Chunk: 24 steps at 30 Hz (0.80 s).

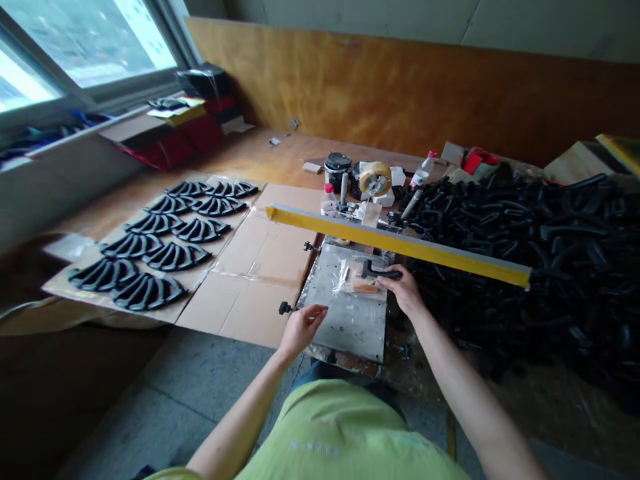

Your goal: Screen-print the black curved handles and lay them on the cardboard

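A black angled handle part (383, 272) is pinched in my right hand (404, 288), over the upper right of a grey metal plate (340, 320). Beneath it, clear film and a small orange-brown block (364, 287) lie on the plate. My left hand (304, 327) hovers at the plate's left edge, its fingers bent together; whatever they pinch, if anything, is too small to make out. Beyond both hands, a long yellow-and-grey bar (400, 245) runs across above the plate.
Fanned black parts (150, 290) lie in rows on cardboard (260, 253) at the left. A large heap of black parts (500, 267) fills the right. Behind the bar stand a tape roll (375, 180), a black tub (338, 172) and a red-capped bottle (423, 172).
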Each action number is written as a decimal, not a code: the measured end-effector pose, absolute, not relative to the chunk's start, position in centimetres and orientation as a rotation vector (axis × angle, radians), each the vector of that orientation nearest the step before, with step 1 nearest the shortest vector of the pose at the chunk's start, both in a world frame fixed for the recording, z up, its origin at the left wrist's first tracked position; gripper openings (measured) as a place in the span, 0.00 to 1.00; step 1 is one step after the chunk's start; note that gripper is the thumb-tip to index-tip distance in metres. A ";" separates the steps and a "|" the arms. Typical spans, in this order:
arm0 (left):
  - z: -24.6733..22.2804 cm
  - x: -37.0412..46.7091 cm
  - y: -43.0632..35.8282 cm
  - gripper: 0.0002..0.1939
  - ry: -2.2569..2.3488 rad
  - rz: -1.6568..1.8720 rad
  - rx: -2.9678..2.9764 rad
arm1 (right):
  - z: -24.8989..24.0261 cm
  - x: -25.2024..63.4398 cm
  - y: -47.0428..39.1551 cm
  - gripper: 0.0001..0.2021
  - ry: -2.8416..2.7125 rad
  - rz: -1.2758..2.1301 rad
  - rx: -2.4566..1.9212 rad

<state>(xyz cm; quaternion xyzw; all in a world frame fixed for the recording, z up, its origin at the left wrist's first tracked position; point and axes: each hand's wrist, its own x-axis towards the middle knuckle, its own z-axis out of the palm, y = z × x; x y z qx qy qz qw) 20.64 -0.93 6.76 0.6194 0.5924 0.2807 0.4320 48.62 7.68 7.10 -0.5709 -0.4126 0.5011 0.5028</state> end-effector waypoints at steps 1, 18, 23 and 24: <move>6.3 18.8 -0.5 0.19 1.519 0.713 1.505 | 6.5 47.8 8.3 0.21 -1.096 1.191 -1.428; 17.3 18.7 10.3 0.27 1.184 1.404 1.059 | 5.4 42.5 7.0 0.29 -2.477 0.215 -1.558; 20.0 20.3 11.3 0.27 1.130 1.406 1.107 | 5.8 45.1 7.0 0.25 -2.308 0.231 -1.574; 19.6 20.1 10.7 0.27 1.139 1.409 1.103 | 6.4 46.7 7.2 0.23 -2.241 0.231 -1.613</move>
